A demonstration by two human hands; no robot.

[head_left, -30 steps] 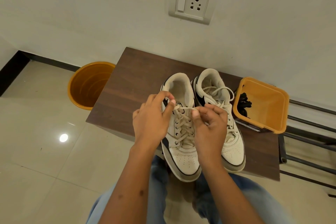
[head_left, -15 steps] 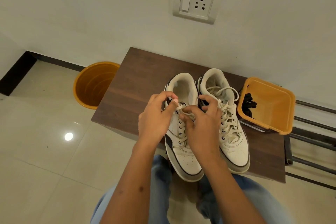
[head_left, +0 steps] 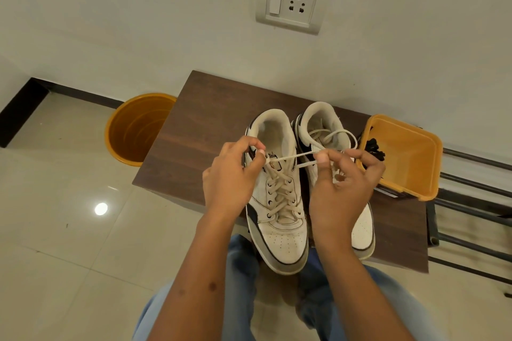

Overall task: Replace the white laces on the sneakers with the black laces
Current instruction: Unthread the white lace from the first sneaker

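Two white sneakers with black trim stand side by side on a brown table (head_left: 199,130), toes toward me. The left sneaker (head_left: 279,230) still carries its white lace (head_left: 293,158), stretched across its top between my hands. My left hand (head_left: 230,180) pinches the lace at the shoe's left collar. My right hand (head_left: 340,188) pinches the other part and covers much of the right sneaker (head_left: 321,124), whose lace lies in a loose loop. Black laces (head_left: 374,147) lie in a square orange container (head_left: 410,158) at the right.
A round orange bucket (head_left: 135,127) stands on the tiled floor left of the table. A white wall with a switch and socket plate (head_left: 293,0) is behind. Metal rack bars (head_left: 476,202) run to the right. My jeans-clad knees are below the table's front edge.
My right hand has pulled the white lace out to the right, over the right sneaker, so the lace is now drawn taut between both hands. My left hand stayed at the collar.
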